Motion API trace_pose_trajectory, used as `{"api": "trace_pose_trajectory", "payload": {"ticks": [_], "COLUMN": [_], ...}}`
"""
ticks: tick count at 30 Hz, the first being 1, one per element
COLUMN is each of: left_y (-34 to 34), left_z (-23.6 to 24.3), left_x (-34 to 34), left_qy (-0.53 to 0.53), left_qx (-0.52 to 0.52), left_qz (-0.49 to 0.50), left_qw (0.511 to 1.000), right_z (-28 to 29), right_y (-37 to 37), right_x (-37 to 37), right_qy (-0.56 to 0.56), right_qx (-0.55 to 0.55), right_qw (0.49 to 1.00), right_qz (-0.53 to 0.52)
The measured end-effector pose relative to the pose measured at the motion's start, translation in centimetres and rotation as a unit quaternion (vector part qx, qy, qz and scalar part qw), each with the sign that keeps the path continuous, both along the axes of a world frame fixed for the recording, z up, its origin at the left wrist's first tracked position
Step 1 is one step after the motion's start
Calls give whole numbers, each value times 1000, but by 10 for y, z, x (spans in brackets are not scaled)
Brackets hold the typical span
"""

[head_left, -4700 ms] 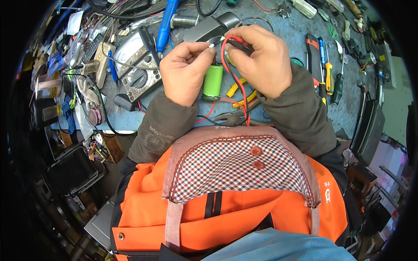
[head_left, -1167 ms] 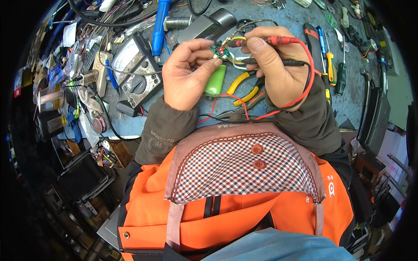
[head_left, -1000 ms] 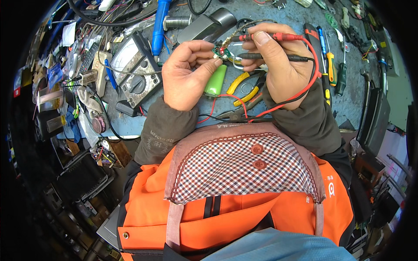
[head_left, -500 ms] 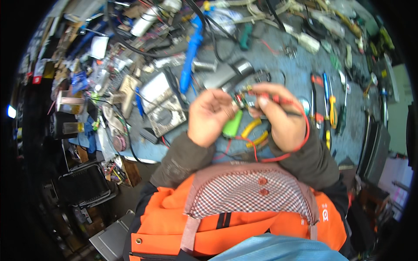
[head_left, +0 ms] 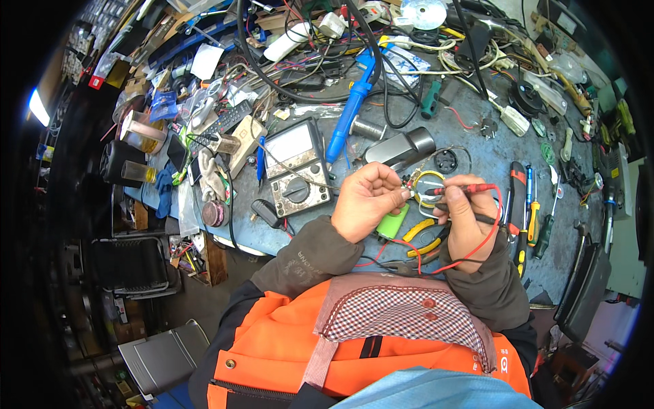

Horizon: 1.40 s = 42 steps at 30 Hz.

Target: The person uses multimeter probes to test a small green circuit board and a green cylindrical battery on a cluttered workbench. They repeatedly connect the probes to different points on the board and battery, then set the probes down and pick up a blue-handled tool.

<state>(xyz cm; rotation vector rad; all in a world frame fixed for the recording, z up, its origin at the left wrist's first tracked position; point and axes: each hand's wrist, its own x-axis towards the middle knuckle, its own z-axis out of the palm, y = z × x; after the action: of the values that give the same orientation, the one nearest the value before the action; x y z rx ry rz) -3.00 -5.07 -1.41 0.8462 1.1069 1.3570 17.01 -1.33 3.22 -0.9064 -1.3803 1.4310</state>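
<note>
The left hand [head_left: 371,203] is pinching a small circuit board [head_left: 409,183] between thumb and fingers, while the right hand [head_left: 470,223] is gripping a red probe [head_left: 477,187] and a black probe [head_left: 486,218], both pointing left toward the board; whether the tips are touching it is too small to tell. The hands are standing apart, leaving a narrow gap. A green cylinder [head_left: 392,223] is lying just below the left fingertips, and yellow-handled pliers [head_left: 418,230] are occupying the room between the forearms, near the front edge of the surface [head_left: 485,146]. A multimeter [head_left: 296,170] is sitting left of the left hand; a dark grey casing [head_left: 402,148] is lying beyond. Bare surface is separating that casing from screwdrivers [head_left: 534,219] toward the right edge.
</note>
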Motion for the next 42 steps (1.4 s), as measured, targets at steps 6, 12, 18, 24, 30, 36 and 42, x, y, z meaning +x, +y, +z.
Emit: {"api": "trace_pose_trajectory", "payload": {"ticks": [6,12,18,24,30,36,42], "left_y": [0,-4,-5,-5,-6,-5,-6], "left_z": [3,3,7,11,12,12,12], "left_x": [2,9,12,14,13,14,14], "left_qy": [-25,27,55,43,53,59,61], "left_qx": [-17,10,28,24,24,29,24], "left_qz": [6,29,31,32,34,35,33], "left_qw": [1000,999,998,998,998,997,997], "right_z": [-9,-20,-21,-21,-23,-25,-26], "right_y": [3,3,1,2,2,2,2], "right_x": [-12,-20,-20,-19,-19,-19,-19], "right_qy": [181,156,127,112,114,114,109], "right_qx": [-156,-132,-95,-85,-75,-73,-74], "right_qw": [970,977,986,990,991,991,991], "right_qz": [-52,-55,-42,-22,6,15,16]}}
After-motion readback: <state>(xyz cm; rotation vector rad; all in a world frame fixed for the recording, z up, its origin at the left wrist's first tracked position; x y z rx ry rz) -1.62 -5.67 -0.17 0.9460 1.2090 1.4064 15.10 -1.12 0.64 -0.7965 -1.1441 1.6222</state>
